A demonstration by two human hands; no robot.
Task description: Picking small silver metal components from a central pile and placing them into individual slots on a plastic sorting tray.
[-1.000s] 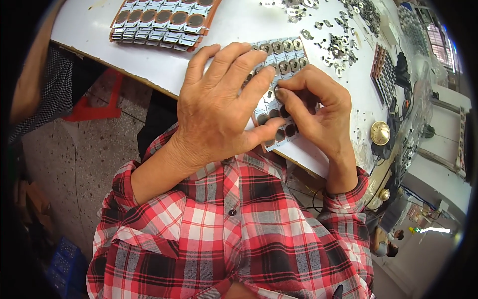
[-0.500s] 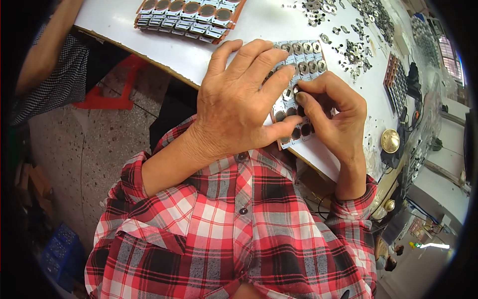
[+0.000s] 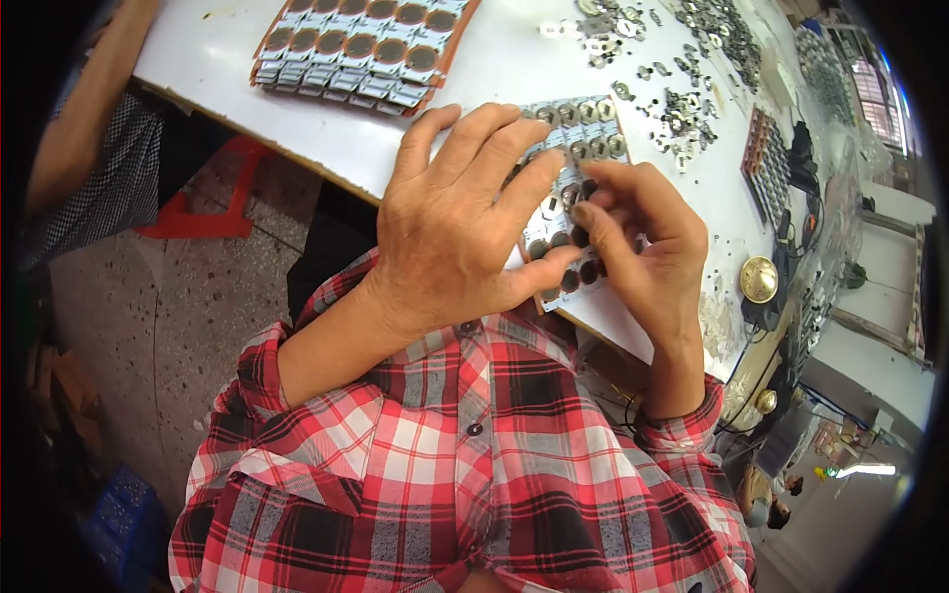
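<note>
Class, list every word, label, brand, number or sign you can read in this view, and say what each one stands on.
No text can be read in this view.
Panel under the left hand: any marking is too small to read.
Stacked panels: any marking is too small to read.
Loose metal parts: too small to tell.

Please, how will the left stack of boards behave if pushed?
The left stack of boards might slide apart, since its layers lie unevenly offset. Tipping seems unlikely, because it looks wide and low.
</note>
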